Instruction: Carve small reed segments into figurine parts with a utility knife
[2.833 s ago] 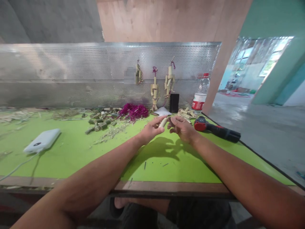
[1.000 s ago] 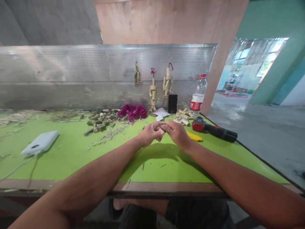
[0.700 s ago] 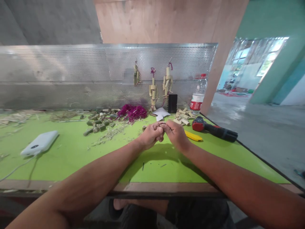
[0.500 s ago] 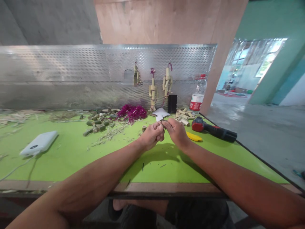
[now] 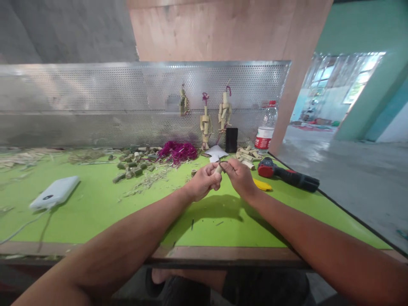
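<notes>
My left hand (image 5: 205,182) is closed around a short pale bamboo piece (image 5: 218,169), one end of which shows above the fingers. Up against it, my right hand (image 5: 238,175) pinches a thin dark piece at the bamboo's tip, too small to name. Both hands are raised over the green tabletop (image 5: 204,231). Just past the fingers lies a white paper (image 5: 216,151). A yellow utility knife (image 5: 262,185) rests right of my right wrist, partly hidden by it. Close to my left hand's knuckles sits a small bamboo ring (image 5: 193,173).
Bamboo figures (image 5: 205,123) with purple ties stand and hang at the perforated metal panel (image 5: 111,97). Purple string (image 5: 178,152), cut bamboo pieces (image 5: 130,166) and shavings lie left; pale pieces (image 5: 247,157), a cordless drill (image 5: 287,175) and a bottle (image 5: 265,127) right. A white power bank (image 5: 55,192) trails a cable.
The hands have tilted slightly, so more of the pale bamboo piece shows between them. My right fingers have shifted a little to the right. The view has moved slightly.
</notes>
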The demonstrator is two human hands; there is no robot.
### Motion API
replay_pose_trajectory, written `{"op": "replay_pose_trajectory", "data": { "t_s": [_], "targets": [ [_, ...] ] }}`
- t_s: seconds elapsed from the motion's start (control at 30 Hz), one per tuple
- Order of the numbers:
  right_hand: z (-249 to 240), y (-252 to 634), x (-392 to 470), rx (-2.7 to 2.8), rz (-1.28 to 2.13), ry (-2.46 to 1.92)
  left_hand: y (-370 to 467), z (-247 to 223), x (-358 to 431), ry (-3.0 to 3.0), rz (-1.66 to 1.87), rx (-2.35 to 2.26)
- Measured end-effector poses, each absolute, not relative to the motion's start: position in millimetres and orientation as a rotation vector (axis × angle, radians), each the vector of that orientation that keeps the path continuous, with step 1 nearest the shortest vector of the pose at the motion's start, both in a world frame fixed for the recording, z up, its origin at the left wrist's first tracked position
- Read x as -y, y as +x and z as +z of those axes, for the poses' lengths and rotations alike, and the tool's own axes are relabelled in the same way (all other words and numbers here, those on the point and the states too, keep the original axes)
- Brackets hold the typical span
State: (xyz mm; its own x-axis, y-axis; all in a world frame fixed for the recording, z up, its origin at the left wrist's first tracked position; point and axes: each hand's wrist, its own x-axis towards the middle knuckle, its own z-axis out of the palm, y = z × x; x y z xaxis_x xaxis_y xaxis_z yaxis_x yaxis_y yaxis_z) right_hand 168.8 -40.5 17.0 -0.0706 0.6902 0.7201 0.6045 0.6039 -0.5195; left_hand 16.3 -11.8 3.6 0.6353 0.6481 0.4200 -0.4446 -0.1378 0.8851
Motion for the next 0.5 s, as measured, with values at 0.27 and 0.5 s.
{"op": "replay_pose_trajectory", "data": {
  "t_s": [0.27, 0.5],
  "targets": [
    [21.4, 190.0, 25.5, 1.626, 0.118, -1.045, 7.9, 7.4, 12.7, 1.536, 0.885, -0.209],
    [21.4, 193.0, 25.3, 1.542, 0.392, -0.879, 11.3, 6.2, 15.4, 1.587, 0.922, -0.303]
  ]
}}
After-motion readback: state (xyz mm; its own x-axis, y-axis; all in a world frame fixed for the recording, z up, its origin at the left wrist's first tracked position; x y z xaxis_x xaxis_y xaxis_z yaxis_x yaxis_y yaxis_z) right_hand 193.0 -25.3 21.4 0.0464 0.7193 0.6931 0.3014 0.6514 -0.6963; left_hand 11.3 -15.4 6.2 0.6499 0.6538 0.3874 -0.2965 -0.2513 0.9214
